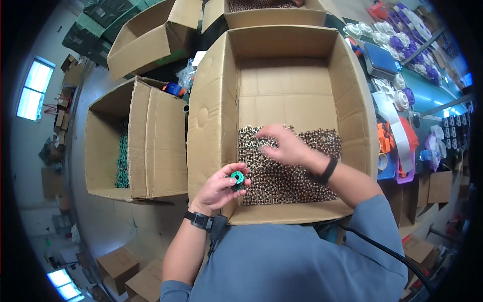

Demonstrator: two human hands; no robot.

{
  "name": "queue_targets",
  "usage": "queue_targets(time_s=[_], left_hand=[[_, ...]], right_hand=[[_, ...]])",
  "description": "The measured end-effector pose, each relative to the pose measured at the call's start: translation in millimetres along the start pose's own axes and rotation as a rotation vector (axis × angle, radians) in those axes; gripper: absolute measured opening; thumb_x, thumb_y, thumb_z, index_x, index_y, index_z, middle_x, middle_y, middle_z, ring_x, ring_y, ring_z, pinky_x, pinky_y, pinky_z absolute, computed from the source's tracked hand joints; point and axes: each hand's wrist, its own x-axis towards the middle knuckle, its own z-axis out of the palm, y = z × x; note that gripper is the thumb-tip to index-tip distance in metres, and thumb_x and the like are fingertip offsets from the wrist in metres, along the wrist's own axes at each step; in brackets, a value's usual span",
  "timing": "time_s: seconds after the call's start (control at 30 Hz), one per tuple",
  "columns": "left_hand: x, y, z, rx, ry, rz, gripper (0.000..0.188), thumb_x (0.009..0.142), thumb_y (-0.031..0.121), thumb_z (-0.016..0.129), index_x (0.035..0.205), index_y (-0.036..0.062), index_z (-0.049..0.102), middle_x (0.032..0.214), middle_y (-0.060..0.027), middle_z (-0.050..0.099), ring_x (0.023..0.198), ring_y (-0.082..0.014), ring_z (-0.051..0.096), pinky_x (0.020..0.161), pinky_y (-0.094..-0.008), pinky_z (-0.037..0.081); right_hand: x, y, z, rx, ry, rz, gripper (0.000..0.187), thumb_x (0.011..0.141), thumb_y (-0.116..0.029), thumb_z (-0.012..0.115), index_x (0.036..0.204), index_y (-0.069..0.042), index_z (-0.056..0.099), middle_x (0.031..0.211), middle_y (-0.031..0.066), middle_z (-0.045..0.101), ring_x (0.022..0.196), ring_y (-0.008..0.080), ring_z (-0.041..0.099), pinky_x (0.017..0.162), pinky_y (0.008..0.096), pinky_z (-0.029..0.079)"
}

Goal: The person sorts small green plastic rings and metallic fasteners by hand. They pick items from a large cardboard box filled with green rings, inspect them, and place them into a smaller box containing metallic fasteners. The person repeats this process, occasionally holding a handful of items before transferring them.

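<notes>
In my left hand point(220, 187), closed at the near left of a big cardboard box point(287, 108), is a green round part with a hole in its middle point(237, 177). The fingers and thumb pinch it from the sides. My right hand point(286, 145) reaches over the box, blurred by motion, with thumb and forefinger apart and nothing visible between them. Below it lie many small metal ring-shaped parts point(297, 183), silver and coppery brown, packed across the near half of the box. Whether the right fingertips touch them I cannot tell.
Left of the box stands another carton point(166, 146) with small green parts point(122, 158) inside. More open cartons point(151, 35) sit at the back. On the right, a table point(427, 95) bears white and purple parts, a grey box point(380, 60) and orange pieces point(386, 137).
</notes>
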Motion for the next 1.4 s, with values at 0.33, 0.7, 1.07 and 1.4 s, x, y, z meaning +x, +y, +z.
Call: queue_targets(time_s=[0.33, 0.7, 1.07, 1.4], left_hand=[[1.2, 1.1, 6.3, 0.018, 0.059, -0.011, 0.059, 0.101, 0.016, 0.059, 0.154, 0.0113, 0.033, 0.139, -0.0107, 0.052, 0.119, -0.0265, 0.061, 0.096, -0.0466, 0.058], [2.0, -1.2, 1.3, 0.078, -0.052, 0.010, 0.055, 0.101, 0.024, 0.061, 0.147, 0.0045, 0.040, 0.139, -0.0162, 0.053, 0.121, -0.0324, 0.062, 0.094, -0.0442, 0.060], [2.7, -2.8, 0.5, 0.027, -0.026, 0.042, 0.052, 0.103, 0.016, 0.052, 0.150, 0.0054, 0.034, 0.143, -0.0230, 0.049, 0.126, -0.0379, 0.058, 0.095, -0.0538, 0.058], [-3.3, 2.4, -8.1, -0.162, -0.110, 0.064, 0.062, 0.102, 0.012, 0.046, 0.158, 0.0107, 0.019, 0.141, -0.0253, 0.050, 0.124, -0.0386, 0.060, 0.091, -0.0573, 0.060]], right_hand=[[-9.1, -58.3, 30.2, 0.214, -0.198, -0.113, 0.038, 0.087, -0.014, 0.074, 0.123, -0.007, 0.066, 0.111, 0.0139, 0.066, 0.110, 0.0272, 0.063, 0.097, 0.0404, 0.050], [-2.0, 106.2, -58.2, -0.191, 0.070, 0.489, 0.039, 0.082, -0.018, 0.071, 0.118, -0.004, 0.070, 0.108, 0.0196, 0.070, 0.098, 0.0310, 0.069, 0.090, 0.0396, 0.055], [-4.9, 177.3, -25.0, -0.672, -0.296, 0.544, 0.031, 0.080, -0.004, 0.060, 0.109, -0.001, 0.071, 0.111, 0.0232, 0.068, 0.106, 0.0380, 0.065, 0.093, 0.0440, 0.054], [-3.3, -68.4, 24.6, 0.010, -0.269, -0.206, 0.041, 0.084, -0.016, 0.072, 0.123, -0.004, 0.066, 0.113, 0.0152, 0.067, 0.110, 0.0337, 0.062, 0.096, 0.0426, 0.051]])
